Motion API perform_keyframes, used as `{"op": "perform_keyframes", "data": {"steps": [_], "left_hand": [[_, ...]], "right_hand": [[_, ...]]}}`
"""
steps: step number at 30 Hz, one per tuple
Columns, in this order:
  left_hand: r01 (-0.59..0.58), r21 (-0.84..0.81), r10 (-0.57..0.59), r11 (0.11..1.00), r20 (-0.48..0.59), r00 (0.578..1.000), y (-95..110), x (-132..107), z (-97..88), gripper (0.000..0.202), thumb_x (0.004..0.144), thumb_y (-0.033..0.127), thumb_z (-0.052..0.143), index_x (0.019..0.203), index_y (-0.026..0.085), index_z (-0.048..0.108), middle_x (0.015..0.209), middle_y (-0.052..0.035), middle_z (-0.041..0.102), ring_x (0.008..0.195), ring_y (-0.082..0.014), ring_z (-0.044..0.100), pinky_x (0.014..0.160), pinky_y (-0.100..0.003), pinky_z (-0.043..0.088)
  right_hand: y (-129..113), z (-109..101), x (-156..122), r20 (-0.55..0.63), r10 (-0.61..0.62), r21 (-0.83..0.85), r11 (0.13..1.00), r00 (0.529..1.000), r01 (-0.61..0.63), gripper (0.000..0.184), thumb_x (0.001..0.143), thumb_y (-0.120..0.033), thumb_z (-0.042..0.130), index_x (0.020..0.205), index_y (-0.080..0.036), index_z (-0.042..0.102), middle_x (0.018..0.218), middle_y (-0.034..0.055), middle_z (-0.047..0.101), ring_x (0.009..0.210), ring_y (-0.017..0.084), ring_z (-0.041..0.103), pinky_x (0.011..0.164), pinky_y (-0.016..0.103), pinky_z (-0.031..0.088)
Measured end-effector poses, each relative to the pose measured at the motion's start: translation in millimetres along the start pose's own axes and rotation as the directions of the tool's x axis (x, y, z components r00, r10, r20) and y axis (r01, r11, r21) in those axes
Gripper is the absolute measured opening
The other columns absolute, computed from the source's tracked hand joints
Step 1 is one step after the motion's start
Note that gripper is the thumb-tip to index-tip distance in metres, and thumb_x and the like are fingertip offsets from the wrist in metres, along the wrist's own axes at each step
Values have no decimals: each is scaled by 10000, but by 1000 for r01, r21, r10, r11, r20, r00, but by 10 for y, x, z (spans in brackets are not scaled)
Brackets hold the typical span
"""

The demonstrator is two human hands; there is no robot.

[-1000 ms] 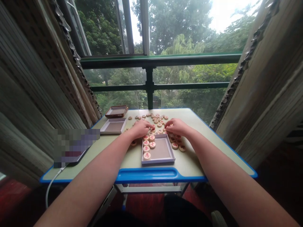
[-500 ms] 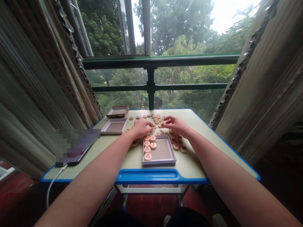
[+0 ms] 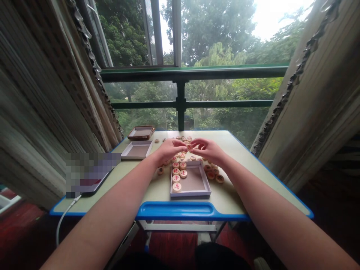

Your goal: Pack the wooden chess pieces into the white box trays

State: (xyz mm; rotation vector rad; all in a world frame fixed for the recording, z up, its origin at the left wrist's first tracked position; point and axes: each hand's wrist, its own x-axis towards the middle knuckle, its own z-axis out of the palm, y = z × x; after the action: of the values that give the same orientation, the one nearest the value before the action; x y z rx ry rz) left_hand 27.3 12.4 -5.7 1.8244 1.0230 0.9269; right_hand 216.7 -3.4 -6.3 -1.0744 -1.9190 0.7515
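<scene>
A round wooden Chinese chess piece [image 3: 189, 147] with a red character is held up between my two hands, above the loose pieces. The fingertips of my left hand [image 3: 170, 149] are closed at its left edge. From the other side, the thumb and fingers of my right hand [image 3: 207, 149] pinch it. Just below the hands lies a shallow white box tray [image 3: 195, 179]. It holds a left column of red-lettered pieces, including a horse piece [image 3: 177, 187], with a shorter second column beside it. My hands partly cover the loose pieces behind the tray.
More chess pieces [image 3: 219, 179] lie to the right of the tray. At the back left are another white tray [image 3: 137, 150] and a brown box [image 3: 140, 132]. A blurred-out device with a white cable [image 3: 67, 207] sits at the left. Blue edging [image 3: 177, 210] borders the table.
My right hand has brought a chess piece slightly left. My left fingers have risen from the pieces on the table to meet it. The view has shifted slightly.
</scene>
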Motion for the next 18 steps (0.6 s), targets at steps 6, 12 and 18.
{"op": "perform_keyframes", "data": {"steps": [6,12,18], "left_hand": [[23,-22,-23,999,20,1000,7,-6,-24,253,666,296,627,839,131,710,766,-65,699,753,-165,617,740,-285,465],[25,46,-24,999,-17,1000,-2,8,-17,253,677,238,527,816,144,717,755,-48,693,748,-161,605,709,-274,471],[8,117,9,993,-140,990,-21,30,-35,277,642,193,487,802,140,707,737,-36,687,761,-165,611,713,-268,474]], "right_hand": [[-47,23,-36,13,-254,-269,931,967,248,221,730,-276,608,932,-191,637,862,31,590,659,99,478,632,227,413],[-156,10,-73,69,-207,-341,915,976,218,187,705,-282,638,862,-181,645,719,-3,526,652,105,444,623,220,366],[-256,19,-143,299,-92,-299,936,950,184,252,678,-329,661,889,-191,642,720,-19,525,657,106,460,606,212,346]]}}
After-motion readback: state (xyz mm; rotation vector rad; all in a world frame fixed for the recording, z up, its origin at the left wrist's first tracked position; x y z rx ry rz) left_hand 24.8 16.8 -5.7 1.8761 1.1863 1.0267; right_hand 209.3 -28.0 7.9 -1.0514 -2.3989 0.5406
